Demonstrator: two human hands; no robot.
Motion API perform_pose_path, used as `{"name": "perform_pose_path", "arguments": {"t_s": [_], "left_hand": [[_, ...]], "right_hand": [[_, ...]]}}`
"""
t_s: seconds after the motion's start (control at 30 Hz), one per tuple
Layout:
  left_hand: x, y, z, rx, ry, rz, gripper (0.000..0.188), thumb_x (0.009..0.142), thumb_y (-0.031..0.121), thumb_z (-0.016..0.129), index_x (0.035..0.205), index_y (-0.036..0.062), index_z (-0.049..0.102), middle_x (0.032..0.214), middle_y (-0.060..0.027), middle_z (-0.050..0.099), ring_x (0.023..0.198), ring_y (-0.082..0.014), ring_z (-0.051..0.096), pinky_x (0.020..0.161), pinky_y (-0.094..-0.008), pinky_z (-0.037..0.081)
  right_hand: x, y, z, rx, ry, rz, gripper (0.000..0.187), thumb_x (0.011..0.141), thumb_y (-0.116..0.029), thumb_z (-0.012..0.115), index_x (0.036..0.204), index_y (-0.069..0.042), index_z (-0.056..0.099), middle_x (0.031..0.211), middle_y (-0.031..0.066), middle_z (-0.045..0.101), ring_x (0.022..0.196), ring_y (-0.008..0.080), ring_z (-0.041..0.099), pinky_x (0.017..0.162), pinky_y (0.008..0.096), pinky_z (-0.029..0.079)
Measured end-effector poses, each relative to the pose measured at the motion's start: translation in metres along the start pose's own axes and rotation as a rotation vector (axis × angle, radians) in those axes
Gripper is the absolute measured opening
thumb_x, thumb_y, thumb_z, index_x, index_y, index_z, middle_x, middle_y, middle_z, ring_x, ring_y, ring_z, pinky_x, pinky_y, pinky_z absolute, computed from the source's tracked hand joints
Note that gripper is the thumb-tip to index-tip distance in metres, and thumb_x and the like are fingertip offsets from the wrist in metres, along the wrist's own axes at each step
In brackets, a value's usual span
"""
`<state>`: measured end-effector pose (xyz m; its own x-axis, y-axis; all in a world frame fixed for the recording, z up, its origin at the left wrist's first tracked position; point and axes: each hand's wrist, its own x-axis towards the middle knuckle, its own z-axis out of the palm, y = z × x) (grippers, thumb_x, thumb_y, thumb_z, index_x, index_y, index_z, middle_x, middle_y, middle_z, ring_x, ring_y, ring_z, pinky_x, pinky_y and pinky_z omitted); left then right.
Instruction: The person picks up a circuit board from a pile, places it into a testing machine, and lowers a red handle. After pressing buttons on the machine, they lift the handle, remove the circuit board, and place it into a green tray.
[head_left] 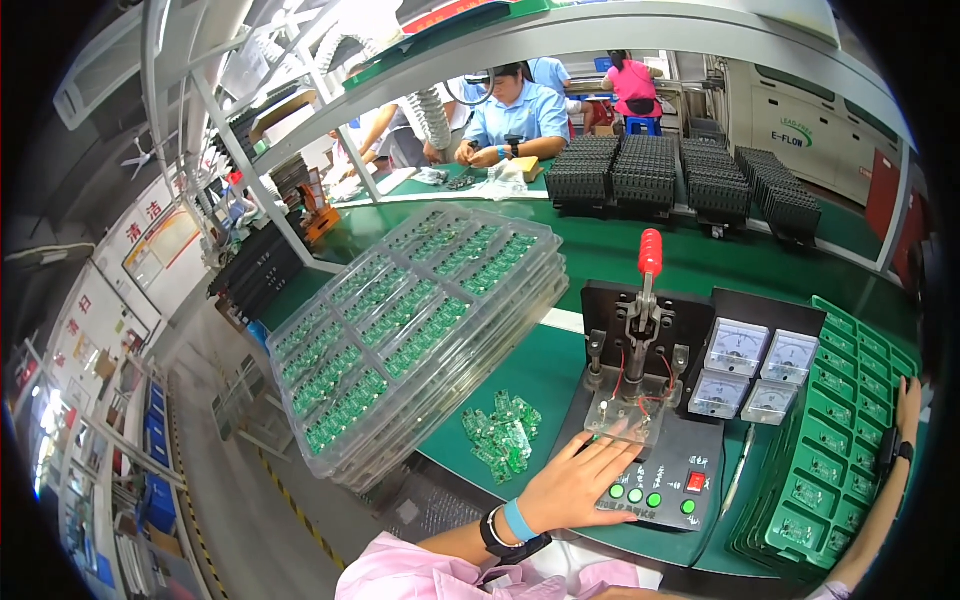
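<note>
rested left hand, loosely extended, at the clear plate of the test fixture, right hand along green trays; could not tell either hold. had fixture between loose circuit boards and trays, under red-handled clamp.

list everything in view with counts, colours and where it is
clear trays: stack, uncounted, transparent, left of centre
circuit boards: many, green, in clear trays and piled beside
clamp fixture: one, black and grey, right of centre
lever handle: one, red, atop fixture
meters: four, white, right of lever
compartment trays: stack, green, far right
racks: four stacks, black, background
co-workers: several, blue or pink clothing, background
left hand: one, bare, on fixture
right hand: one, bare, beside compartment trays
</note>
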<state>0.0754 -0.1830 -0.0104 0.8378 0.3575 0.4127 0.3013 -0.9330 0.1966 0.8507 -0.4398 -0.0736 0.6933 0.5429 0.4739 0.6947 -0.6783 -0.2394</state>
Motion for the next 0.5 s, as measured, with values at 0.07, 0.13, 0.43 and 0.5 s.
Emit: {"name": "perform_pose_path", "arguments": {"t_s": [0.07, 0.13, 0.43, 0.5], "left_hand": [[0.000, -0.002, 0.001, -0.010, -0.012, -0.019, 0.081, 0.083, 0.060, 0.062, 0.133, -0.0032, 0.050, 0.138, -0.0125, 0.053, 0.137, -0.0297, 0.042, 0.103, -0.0474, 0.037], [0.001, -0.003, 0.002, -0.019, -0.023, -0.027, 0.081, 0.083, 0.059, 0.063, 0.133, -0.0032, 0.050, 0.137, -0.0125, 0.053, 0.137, -0.0296, 0.042, 0.102, -0.0474, 0.038], [0.001, 0.000, 0.000, -0.018, 0.005, -0.024, 0.078, 0.082, 0.056, 0.065, 0.132, -0.0024, 0.052, 0.136, -0.0124, 0.055, 0.136, -0.0296, 0.043, 0.104, -0.0478, 0.037], [0.001, 0.001, 0.001, -0.016, 0.020, -0.015, 0.078, 0.082, 0.056, 0.066, 0.131, -0.0022, 0.053, 0.136, -0.0122, 0.055, 0.135, -0.0297, 0.044, 0.105, -0.0477, 0.036]], "right_hand": [[-0.001, 0.001, -0.002, 0.036, -0.008, 0.005, 0.048, 0.103, -0.028, 0.045, 0.140, 0.003, 0.041, 0.141, 0.0216, 0.047, 0.129, 0.0361, 0.045, 0.109, 0.0371, 0.035], [0.000, 0.001, -0.004, 0.068, -0.004, 0.009, 0.047, 0.104, -0.028, 0.043, 0.140, 0.002, 0.041, 0.141, 0.0208, 0.047, 0.130, 0.0354, 0.044, 0.110, 0.0366, 0.035], [0.001, -0.024, -0.005, -0.103, 0.119, -0.102, 0.028, 0.101, -0.016, 0.046, 0.120, 0.003, 0.054, 0.115, 0.0224, 0.061, 0.108, 0.0384, 0.058, 0.093, 0.0394, 0.045], [-0.001, -0.015, -0.009, -0.089, 0.067, -0.099, 0.028, 0.101, -0.016, 0.047, 0.120, 0.003, 0.055, 0.114, 0.0215, 0.062, 0.107, 0.0370, 0.059, 0.093, 0.0390, 0.046]]}}
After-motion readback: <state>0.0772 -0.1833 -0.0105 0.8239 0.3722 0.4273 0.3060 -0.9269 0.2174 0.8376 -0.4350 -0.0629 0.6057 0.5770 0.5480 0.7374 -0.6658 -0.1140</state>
